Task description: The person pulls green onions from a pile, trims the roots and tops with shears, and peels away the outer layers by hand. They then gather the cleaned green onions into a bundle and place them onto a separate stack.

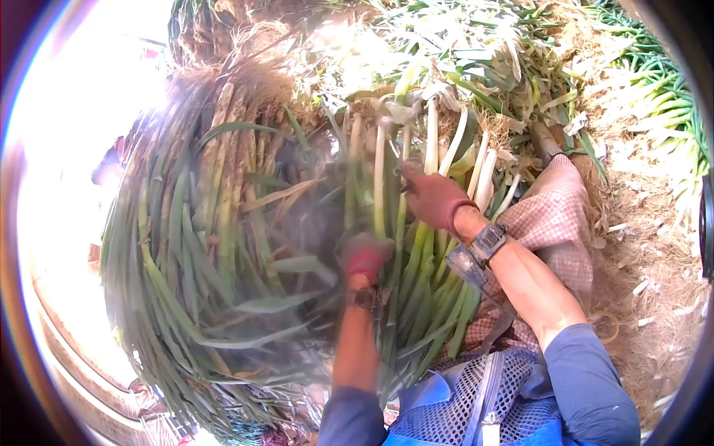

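Note:
A thick row of long green onions (pixel 425 256) lies across my lap, white stems pointing away from me and green leaves toward me. My left hand (pixel 365 256), in a red glove and slightly blurred, is closed around a green onion (pixel 380 178) at its green part. To the right and further up, my right hand (pixel 435 197), also red-gloved, has its fingers curled together over the pale stems. A small dark tip shows at those fingers, but I cannot tell what they hold. Both wrists wear dark bands, the right one a watch (pixel 489 241).
A big heap of untrimmed green onions (pixel 178 245) with dry brown roots stands on the left. Peeled leaves and skins (pixel 461 52) pile up ahead. Cleaned green onions (pixel 662 97) lie at the far right, beside ground strewn with root scraps (pixel 639 245). A checked cloth (pixel 554 215) covers my leg.

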`<action>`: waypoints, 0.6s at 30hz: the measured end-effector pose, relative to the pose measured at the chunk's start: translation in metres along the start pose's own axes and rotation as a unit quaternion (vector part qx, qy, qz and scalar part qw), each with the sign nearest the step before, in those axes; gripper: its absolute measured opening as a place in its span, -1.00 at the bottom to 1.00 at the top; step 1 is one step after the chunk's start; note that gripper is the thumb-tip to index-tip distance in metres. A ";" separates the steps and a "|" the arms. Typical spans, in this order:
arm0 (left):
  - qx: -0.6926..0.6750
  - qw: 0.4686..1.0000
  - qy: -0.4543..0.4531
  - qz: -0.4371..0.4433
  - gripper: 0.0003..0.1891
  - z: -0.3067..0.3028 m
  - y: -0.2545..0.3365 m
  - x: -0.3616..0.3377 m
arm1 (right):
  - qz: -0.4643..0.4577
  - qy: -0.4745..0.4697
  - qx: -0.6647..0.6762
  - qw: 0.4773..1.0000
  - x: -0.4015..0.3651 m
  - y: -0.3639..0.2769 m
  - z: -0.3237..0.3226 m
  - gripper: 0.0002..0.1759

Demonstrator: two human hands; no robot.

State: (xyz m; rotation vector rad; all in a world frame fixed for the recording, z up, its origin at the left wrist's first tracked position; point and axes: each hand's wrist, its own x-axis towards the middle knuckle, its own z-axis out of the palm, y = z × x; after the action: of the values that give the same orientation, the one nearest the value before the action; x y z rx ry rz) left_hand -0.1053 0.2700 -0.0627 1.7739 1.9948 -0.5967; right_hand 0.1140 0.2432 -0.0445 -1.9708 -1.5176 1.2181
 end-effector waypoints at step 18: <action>-0.004 0.988 -0.082 0.134 -0.39 0.016 -0.016 -0.066 | -0.056 -0.119 0.005 0.991 -0.094 0.005 -0.003 -0.33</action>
State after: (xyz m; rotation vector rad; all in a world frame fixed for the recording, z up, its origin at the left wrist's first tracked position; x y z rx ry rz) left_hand -0.1138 0.2053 -0.0386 1.8821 1.6132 -0.6224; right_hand 0.1149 0.1565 -0.0091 -1.7574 -1.7057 1.4508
